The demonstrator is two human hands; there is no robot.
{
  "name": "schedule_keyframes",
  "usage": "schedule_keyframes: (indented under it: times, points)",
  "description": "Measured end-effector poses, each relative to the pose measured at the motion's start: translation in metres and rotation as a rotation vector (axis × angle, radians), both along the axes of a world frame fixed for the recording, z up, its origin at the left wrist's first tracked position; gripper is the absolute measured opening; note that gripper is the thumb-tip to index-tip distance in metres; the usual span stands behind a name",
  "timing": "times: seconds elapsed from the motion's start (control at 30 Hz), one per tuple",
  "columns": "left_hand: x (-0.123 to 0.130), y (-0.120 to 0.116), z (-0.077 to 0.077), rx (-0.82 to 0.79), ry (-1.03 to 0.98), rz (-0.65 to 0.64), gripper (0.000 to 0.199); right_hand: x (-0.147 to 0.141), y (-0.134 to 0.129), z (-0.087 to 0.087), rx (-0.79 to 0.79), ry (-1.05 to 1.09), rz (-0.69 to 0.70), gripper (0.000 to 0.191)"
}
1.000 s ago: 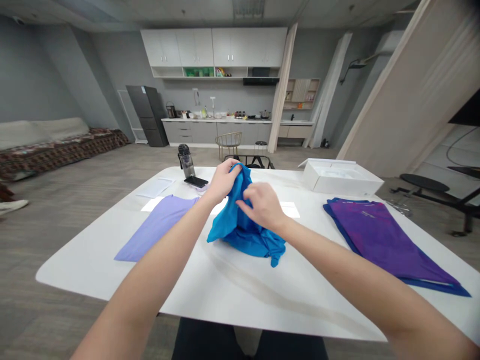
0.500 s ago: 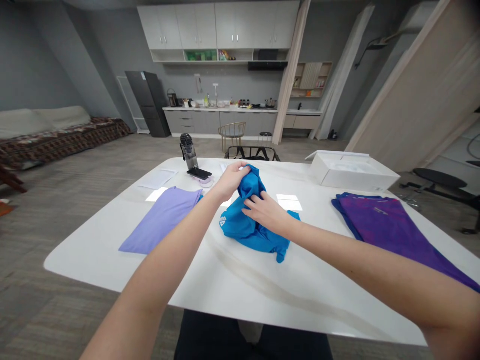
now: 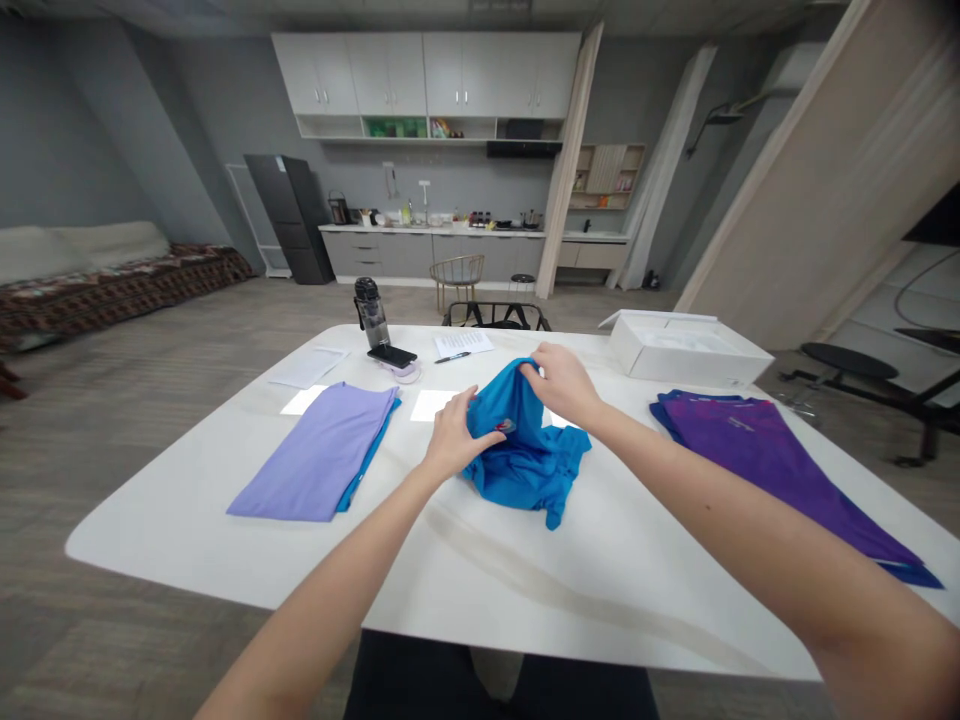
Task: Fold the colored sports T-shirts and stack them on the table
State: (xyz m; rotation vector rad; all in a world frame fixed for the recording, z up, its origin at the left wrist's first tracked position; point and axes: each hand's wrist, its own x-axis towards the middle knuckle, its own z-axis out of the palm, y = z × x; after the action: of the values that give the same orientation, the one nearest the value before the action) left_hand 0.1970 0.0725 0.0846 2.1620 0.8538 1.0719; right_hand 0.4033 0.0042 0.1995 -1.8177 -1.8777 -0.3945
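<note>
A crumpled blue shirt (image 3: 517, 475) lies on the white table (image 3: 420, 590) in front of me, its upper part lifted into an open fold. My right hand (image 3: 566, 382) pinches the top edge of the raised cloth between thumb and fingers. On the left side of the fold, my left hand (image 3: 452, 437) has its thumb across the inner face and its fingers at the outer edge, with cloth between them. A small label with red on it (image 3: 504, 426) shows inside the fold, near the left thumb.
Left of the shirt lies a folded lavender garment (image 3: 319, 455) over a blue one. Folded purple clothing (image 3: 757, 445) lies at right, below a white box (image 3: 686, 345). A bottle (image 3: 371, 315), phone (image 3: 392, 356), pen (image 3: 453, 357) and papers (image 3: 463, 342) stand or lie toward the back.
The bunched shirt has been opened out. My right hand has risen to its top edge, while my left hand has come down to its left side. A label now shows inside.
</note>
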Motion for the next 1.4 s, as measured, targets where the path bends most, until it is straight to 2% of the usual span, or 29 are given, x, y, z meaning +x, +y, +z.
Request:
schedule_keyframes:
  times: [0.1, 0.17, 0.23, 0.27, 0.37, 0.47, 0.57, 0.63, 0.7, 0.8, 0.9, 0.97, 1.03, 1.17, 1.3, 1.4]
  points:
    - [0.012, -0.008, -0.022, 0.031, 0.059, 0.197, 0.075, 0.008, 0.003, 0.014, 0.069, 0.203, 0.057, 0.036]
    - [0.023, -0.009, -0.03, 0.017, 0.04, 0.218, 0.052, 0.012, -0.001, 0.021, 0.096, 0.283, 0.078, 0.037]
    - [0.03, -0.005, -0.035, -0.064, 0.003, 0.193, 0.027, 0.02, -0.007, 0.027, 0.131, 0.342, 0.057, 0.038]
    - [0.031, -0.001, -0.036, -0.13, -0.022, 0.178, 0.022, 0.027, -0.01, 0.029, 0.153, 0.367, 0.031, 0.038]
    - [0.026, 0.015, -0.033, -0.327, -0.107, 0.09, 0.032, 0.058, -0.02, 0.032, 0.246, 0.41, -0.101, 0.041]
    - [0.018, 0.033, -0.017, -0.478, -0.281, 0.03, 0.029, 0.093, -0.028, 0.029, 0.318, 0.404, -0.197, 0.032]
    - [0.017, 0.047, 0.013, -0.578, -0.538, 0.009, 0.035, 0.119, -0.035, 0.017, 0.304, 0.454, -0.224, 0.03]
    - [0.019, 0.052, 0.038, -0.549, -0.619, 0.013, 0.035, 0.128, -0.041, 0.006, 0.206, 0.499, -0.227, 0.035]
    - [0.021, 0.055, 0.065, -0.422, -0.569, 0.059, 0.03, 0.132, -0.047, -0.006, 0.023, 0.546, -0.186, 0.031]
    - [0.018, 0.056, 0.104, -0.184, -0.406, 0.119, 0.026, 0.13, -0.06, -0.018, -0.216, 0.662, -0.036, 0.022]
    - [0.009, 0.053, 0.138, -0.025, -0.289, 0.151, 0.024, 0.122, -0.075, -0.014, -0.3, 0.72, 0.141, 0.021]
    - [0.0, 0.047, 0.159, 0.083, -0.214, 0.185, 0.023, 0.114, -0.085, 0.0, -0.3, 0.687, 0.215, 0.028]
    - [-0.01, 0.038, 0.179, 0.209, -0.136, 0.23, 0.024, 0.104, -0.095, 0.019, -0.234, 0.653, 0.216, 0.036]
    - [-0.025, 0.013, 0.224, 0.429, -0.011, 0.289, 0.025, 0.078, -0.119, 0.071, 0.077, 0.527, 0.077, 0.049]
    - [-0.034, -0.013, 0.289, 0.581, -0.034, 0.301, 0.026, 0.055, -0.146, 0.134, 0.432, 0.367, -0.052, 0.051]
    - [-0.036, -0.03, 0.344, 0.677, -0.094, 0.307, 0.03, 0.046, -0.164, 0.184, 0.613, 0.255, -0.124, 0.051]
